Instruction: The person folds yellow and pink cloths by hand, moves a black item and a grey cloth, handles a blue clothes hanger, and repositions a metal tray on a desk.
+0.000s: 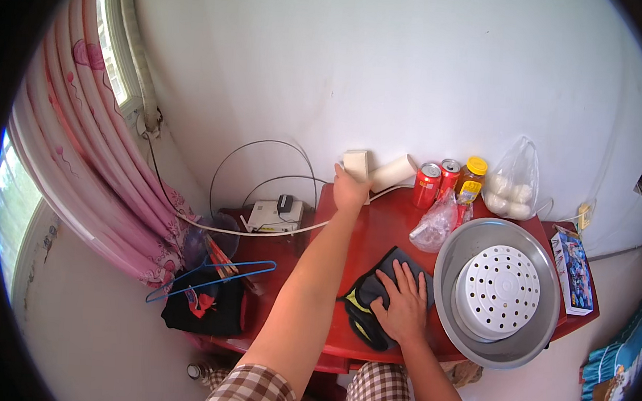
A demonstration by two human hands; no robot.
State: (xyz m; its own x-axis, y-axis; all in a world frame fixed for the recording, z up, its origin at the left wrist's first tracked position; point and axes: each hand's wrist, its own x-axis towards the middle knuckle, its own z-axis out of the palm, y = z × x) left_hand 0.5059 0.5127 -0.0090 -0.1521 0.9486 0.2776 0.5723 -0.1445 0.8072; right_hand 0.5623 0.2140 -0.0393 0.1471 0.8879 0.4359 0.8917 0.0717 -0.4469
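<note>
My left hand reaches to the table's far edge and grips a cream-coloured box-like block near the wall. Some of its fingers are hidden. Just right of it leans a pale cylindrical roll. My right hand lies flat, fingers slightly spread, on a folded dark grey cloth with black edging and a yellow-green strip. The cloth rests on the red table close to its front edge.
To the right stand a metal basin holding a perforated steamer tray, red cans, a yellow-lidded jar and bagged white buns. On the left are a white router, cables, a blue hanger and black clothing.
</note>
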